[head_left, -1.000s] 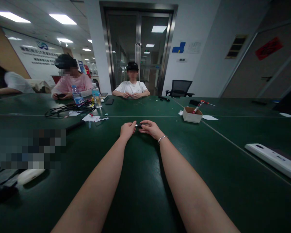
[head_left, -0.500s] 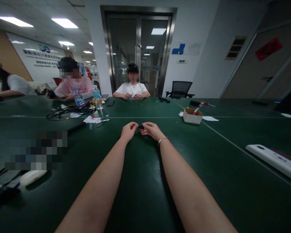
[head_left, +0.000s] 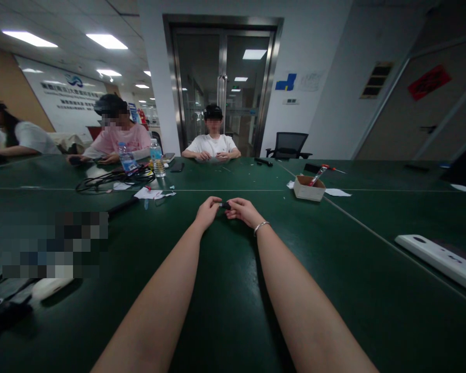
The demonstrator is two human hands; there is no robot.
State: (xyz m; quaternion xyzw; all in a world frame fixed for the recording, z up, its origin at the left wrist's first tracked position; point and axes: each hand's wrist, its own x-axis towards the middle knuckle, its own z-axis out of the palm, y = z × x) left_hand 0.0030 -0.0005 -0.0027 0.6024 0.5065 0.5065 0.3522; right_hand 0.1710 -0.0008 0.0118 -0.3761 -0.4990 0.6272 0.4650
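Both of my arms reach forward over the green table (head_left: 225, 290). Between my fingertips is a small black object (head_left: 226, 205) with a short pale end on its left side; it is too small to name for certain. My left hand (head_left: 207, 213) pinches at the pale end, its fingers closed and partly hiding it. My right hand (head_left: 244, 211) has thumb and fingers closed on the black part. A silver bracelet (head_left: 261, 228) circles my right wrist.
A small open box (head_left: 309, 192) with tools stands right of my hands. Left are paper scraps (head_left: 149, 193), black cables (head_left: 112, 178) and a water bottle (head_left: 157, 159). A long white device (head_left: 442, 264) lies far right. A person (head_left: 213, 140) sits opposite.
A pale end now shows between my left fingers and the black part, where the object looked all black before. My hands stay nearly in place. The person in pink has shifted a hand.
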